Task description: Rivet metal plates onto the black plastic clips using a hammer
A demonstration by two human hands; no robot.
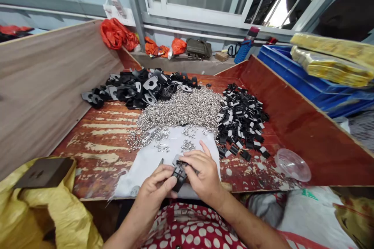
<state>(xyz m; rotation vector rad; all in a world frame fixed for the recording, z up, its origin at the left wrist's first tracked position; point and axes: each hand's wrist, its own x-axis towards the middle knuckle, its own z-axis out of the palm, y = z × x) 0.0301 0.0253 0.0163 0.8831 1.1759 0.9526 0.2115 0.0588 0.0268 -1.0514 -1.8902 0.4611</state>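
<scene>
Between my two hands is a black plastic part (pixel 179 176), held above the front of a white cloth (pixel 138 177). My left hand (pixel 157 184) grips its left side, thumb and fingers closed on it. The fingers of my right hand (pixel 203 173) pinch its upper right, where a small black piece shows; its exact shape is partly hidden. Just beyond my hands, small groups of metal screws (pixel 187 146) lie on the cloth. A large heap of shiny metal screws (pixel 181 109) spreads behind them.
Larger black parts (pixel 146 85) are piled at the back left, small black clips (pixel 241 120) at the right. A clear plastic bowl (pixel 293 164) sits near the right front. Wooden side boards (pixel 292 116) wall the table. A blue crate (pixel 315 81) stands beyond the right board.
</scene>
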